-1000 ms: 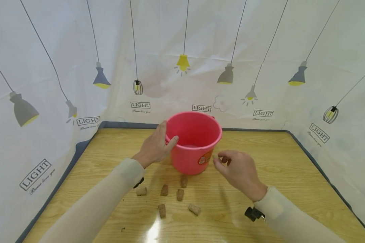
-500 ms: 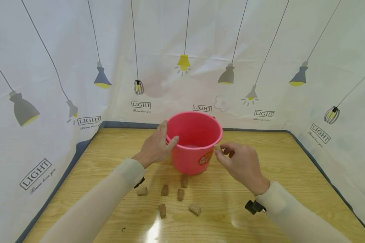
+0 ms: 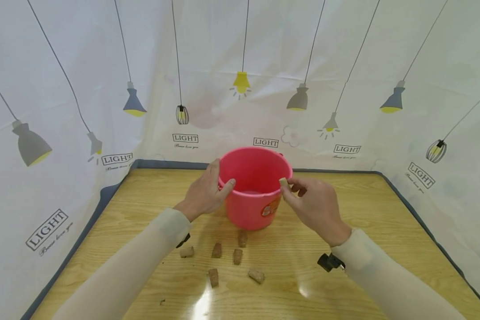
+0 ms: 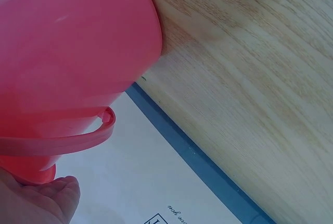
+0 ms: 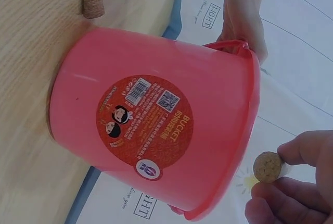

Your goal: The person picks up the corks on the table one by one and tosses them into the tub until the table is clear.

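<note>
A pink plastic bucket (image 3: 244, 211) stands upright on the wooden table, with an orange round label (image 5: 145, 120) on its wall. My left hand (image 3: 203, 191) grips its left rim, the thumb over the edge; the left wrist view shows the bucket's handle (image 4: 67, 143) hanging by those fingers (image 4: 65, 193). Between thumb and fingers my right hand (image 3: 318, 204) pinches a cork (image 3: 283, 182), held at the bucket's right rim in the head view. The right wrist view shows this cork's round end (image 5: 268, 167) just outside the rim.
Several corks lie on the table in front of the bucket, among them a pale cork (image 3: 256, 276), a brown cork (image 3: 213, 278) and one near the bucket's base (image 3: 242, 238). A white sheet (image 3: 208, 53) printed with lamps encloses the table's back and sides.
My right hand has risen beside the bucket with the cork, from below the rim up to rim height. The left hand, bucket and loose corks have stayed put.
</note>
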`<state>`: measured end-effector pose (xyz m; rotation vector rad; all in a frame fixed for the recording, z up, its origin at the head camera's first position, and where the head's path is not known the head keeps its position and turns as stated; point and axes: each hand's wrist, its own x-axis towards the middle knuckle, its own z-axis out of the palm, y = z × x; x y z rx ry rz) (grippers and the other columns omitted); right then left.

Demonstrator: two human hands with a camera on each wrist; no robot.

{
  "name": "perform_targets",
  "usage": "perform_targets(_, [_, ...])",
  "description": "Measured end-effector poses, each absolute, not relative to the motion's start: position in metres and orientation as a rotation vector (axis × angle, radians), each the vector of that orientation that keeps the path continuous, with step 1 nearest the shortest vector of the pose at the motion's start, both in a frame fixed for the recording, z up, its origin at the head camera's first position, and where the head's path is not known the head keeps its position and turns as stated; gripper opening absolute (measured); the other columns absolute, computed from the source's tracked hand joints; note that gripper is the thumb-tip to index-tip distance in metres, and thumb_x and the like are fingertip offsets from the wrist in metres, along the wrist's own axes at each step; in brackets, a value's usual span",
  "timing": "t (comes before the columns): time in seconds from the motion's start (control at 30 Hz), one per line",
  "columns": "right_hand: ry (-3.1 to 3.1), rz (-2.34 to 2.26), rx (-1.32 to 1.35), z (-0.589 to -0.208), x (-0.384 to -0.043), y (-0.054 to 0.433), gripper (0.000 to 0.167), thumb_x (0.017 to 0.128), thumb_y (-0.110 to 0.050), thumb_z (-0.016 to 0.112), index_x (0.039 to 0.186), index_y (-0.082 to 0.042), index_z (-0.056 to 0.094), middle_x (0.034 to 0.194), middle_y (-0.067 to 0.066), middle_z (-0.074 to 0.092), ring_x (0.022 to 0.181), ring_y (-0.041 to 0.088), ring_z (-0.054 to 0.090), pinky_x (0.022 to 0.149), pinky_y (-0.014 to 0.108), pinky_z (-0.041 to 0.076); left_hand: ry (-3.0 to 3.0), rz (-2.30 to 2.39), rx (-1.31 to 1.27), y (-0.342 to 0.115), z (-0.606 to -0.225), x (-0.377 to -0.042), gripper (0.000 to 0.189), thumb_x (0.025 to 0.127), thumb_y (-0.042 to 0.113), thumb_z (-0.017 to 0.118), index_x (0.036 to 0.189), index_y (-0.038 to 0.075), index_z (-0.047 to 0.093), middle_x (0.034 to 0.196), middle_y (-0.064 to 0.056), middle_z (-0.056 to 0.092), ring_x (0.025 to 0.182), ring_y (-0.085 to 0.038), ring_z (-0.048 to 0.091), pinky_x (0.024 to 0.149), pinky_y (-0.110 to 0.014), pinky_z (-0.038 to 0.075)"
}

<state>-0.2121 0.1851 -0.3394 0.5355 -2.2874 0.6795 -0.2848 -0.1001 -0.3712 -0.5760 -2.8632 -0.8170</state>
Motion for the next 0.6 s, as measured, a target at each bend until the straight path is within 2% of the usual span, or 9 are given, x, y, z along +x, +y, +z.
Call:
perform_targets(0.23, [-2.274, 0.698, 0.531, -0.331, -0.219, 0.179, 0.019, 0.092, -0.022, 0.076, 0.094, -0.004, 0.080, 0.076, 0.003, 0.073, 0.065, 0.020, 0.066, 0.058, 0.032, 0.052, -2.854, -0.796, -0.583, -0.101, -0.372, -0.286, 0.089, 0.102, 0.056, 0.043, 0.164, 0.003, 0.005, 0.167, -0.014, 0.022, 0.139, -0.034, 0.043, 0.106, -0.054, 0.047])
perform_targets(0.4, [-2.266, 0.696, 0.548, -0.327, -0.225, 0.175, 0.018, 0.092, -0.022, 0.077, 0.093, -0.004, 0.080, 0.075, 0.003, 0.073, 0.064, 0.018, 0.066, 0.057, 0.032, 0.052, -2.852, -0.796, -0.586, -0.101, -0.373, -0.286, 0.090, 0.102, 0.057, 0.042, 0.164, 0.002, 0.006, 0.168, -0.015, 0.021, 0.142, -0.035, 0.040, 0.108, -0.055, 0.045])
perform_targets(0.6, [-2.294, 0.679, 0.530, -0.324, -0.232, 0.172, 0.019, 0.094, -0.022, 0.075, 0.091, -0.004, 0.080, 0.074, 0.002, 0.072, 0.062, 0.016, 0.064, 0.055, 0.031, 0.051, -2.850, -0.797, -0.584, -0.101, -0.373, -0.286, 0.089, 0.102, 0.056, 0.044, 0.163, 0.002, 0.008, 0.167, -0.015, 0.023, 0.141, -0.035, 0.041, 0.106, -0.055, 0.047])
